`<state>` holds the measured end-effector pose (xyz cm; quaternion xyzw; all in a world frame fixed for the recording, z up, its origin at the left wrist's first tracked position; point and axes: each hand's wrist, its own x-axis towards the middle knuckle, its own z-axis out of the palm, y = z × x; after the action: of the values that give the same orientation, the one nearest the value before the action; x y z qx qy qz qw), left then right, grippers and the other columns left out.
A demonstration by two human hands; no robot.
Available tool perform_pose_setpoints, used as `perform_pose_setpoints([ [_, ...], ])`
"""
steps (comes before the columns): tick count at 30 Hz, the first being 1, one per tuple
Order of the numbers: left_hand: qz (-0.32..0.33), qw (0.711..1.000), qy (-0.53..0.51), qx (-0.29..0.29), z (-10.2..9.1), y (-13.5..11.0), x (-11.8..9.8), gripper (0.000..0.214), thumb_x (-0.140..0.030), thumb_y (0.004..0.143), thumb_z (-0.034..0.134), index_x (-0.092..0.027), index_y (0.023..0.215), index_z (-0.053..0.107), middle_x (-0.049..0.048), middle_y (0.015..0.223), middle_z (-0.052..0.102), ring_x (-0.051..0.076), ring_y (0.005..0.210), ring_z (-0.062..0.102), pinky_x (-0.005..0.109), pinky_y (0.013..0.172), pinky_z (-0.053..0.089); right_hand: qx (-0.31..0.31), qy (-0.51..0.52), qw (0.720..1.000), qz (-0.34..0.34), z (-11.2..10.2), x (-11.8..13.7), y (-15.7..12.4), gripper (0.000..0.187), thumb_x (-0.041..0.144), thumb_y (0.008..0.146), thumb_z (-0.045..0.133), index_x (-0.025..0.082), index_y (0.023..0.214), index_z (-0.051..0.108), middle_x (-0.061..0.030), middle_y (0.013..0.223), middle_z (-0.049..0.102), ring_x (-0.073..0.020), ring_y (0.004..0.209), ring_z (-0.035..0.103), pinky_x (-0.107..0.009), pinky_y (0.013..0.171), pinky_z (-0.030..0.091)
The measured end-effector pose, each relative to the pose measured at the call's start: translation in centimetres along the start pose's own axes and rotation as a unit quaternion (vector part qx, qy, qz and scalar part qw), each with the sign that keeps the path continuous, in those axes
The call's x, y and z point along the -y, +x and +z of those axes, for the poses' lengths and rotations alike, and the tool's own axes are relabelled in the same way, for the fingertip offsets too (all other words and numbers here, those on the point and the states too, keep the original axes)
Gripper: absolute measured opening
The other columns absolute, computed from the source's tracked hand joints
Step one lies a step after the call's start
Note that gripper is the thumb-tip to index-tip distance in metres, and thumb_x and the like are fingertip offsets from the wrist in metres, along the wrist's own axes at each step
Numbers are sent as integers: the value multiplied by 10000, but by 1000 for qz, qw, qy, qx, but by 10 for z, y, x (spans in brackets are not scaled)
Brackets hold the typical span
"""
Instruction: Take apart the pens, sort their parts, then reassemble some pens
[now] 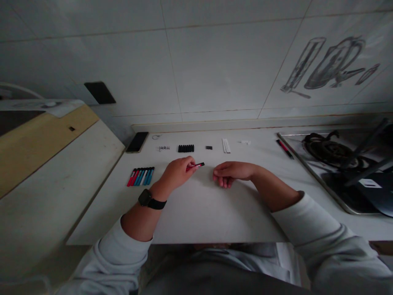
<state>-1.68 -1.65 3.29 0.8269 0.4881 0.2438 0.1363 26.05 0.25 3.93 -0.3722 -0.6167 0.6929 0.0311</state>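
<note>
My left hand (179,172), with a black watch on its wrist, pinches a slim red pen barrel (196,166) whose black end points right. Facing it across a small gap is my right hand (231,172), fingers curled and thumb against the index finger; anything inside is hidden. Left of my left hand lies a row of red and blue pen barrels (141,176) with black ends. Beyond my hands are small springs (164,148), a row of black tubular pieces (186,148), a few tiny dark parts (209,148), white sticks (226,146) and small whitish pieces (245,142).
A red and black pen (285,149) lies beside the gas stove (331,151) on the right. At the back left of the white worktop (211,221) are a phone (137,142) and a small ring (156,136). A tiled wall (215,65) closes off the back.
</note>
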Motion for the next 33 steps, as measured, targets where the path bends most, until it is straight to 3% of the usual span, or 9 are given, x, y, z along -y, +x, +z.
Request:
perform_pose_setpoints([
  [3, 27, 999, -7, -17, 1, 1, -1, 133, -335, 934, 676, -203, 917, 675, 43, 910, 724, 182, 776, 640, 289, 692, 444, -160, -64, 981, -90, -5, -1, 4, 417, 570, 890, 639, 163, 980, 646, -22, 772, 634, -135, 700, 581, -266, 663, 476],
  [5, 44, 998, -32, -21, 2, 1, -2, 127, -328, 930, 684, -201, 924, 688, 44, 919, 721, 180, 798, 644, 291, 721, 464, -215, -105, 959, -151, -4, -3, 11, 389, 529, 893, 648, 176, 1056, 634, -8, 811, 624, -130, 722, 551, -265, 686, 449],
  [8, 52, 994, -90, -24, 4, 1, -5, 101, -300, 918, 699, -199, 925, 705, 35, 901, 721, 166, 797, 652, 283, 739, 485, -180, -124, 957, -190, 6, -5, 20, 397, 494, 896, 646, 191, 1150, 616, 0, 860, 617, -134, 756, 541, -272, 709, 431],
  [12, 19, 979, -201, -35, 10, 2, -8, 160, -343, 875, 750, -192, 916, 715, 30, 872, 729, 157, 780, 661, 280, 748, 509, -165, -108, 961, -194, 20, -4, 27, 321, 484, 871, 659, 189, 995, 624, 17, 799, 582, -134, 734, 526, -277, 707, 414],
  [19, -59, 902, -427, 4, 29, 7, -1, 285, -415, 841, 774, -159, 943, 698, 64, 927, 743, 173, 851, 684, 313, 815, 541, -188, -113, 949, -228, 25, -5, 31, 318, 507, 885, 623, 195, 943, 607, 30, 740, 550, -131, 691, 497, -264, 659, 394],
  [22, -75, 888, -453, -13, 30, 9, 3, 307, -439, 876, 731, -160, 986, 665, 86, 1003, 747, 183, 900, 698, 312, 812, 549, -301, -211, 905, -214, 6, -7, 26, 300, 476, 932, 563, 190, 950, 651, -5, 781, 621, -146, 705, 535, -274, 683, 416],
  [26, -83, 900, -426, -35, 28, 11, 8, 319, -457, 918, 662, -167, 1047, 633, 77, 970, 737, 176, 875, 699, 301, 767, 560, -516, -355, 771, -117, -40, -20, 14, 253, 316, 956, 522, 174, 1052, 708, -93, 986, 707, -194, 856, 619, -313, 835, 457],
  [29, -74, 921, -380, -37, 29, 10, 10, 306, -435, 939, 624, -170, 1090, 650, 77, 995, 730, 171, 884, 691, 300, 765, 567, -526, -405, 747, -35, -66, -34, 11, 347, 260, 958, 504, 155, 1234, 687, -133, 1139, 702, -216, 969, 645, -317, 929, 463],
  [33, -62, 940, -335, -29, 32, 9, 10, 273, -396, 958, 595, -183, 1114, 667, 72, 996, 736, 173, 890, 696, 305, 767, 573, -492, -464, 737, 1, -76, -44, 15, 418, 271, 990, 475, 164, 1353, 654, -155, 1236, 677, -242, 1104, 632, -318, 1002, 444],
])
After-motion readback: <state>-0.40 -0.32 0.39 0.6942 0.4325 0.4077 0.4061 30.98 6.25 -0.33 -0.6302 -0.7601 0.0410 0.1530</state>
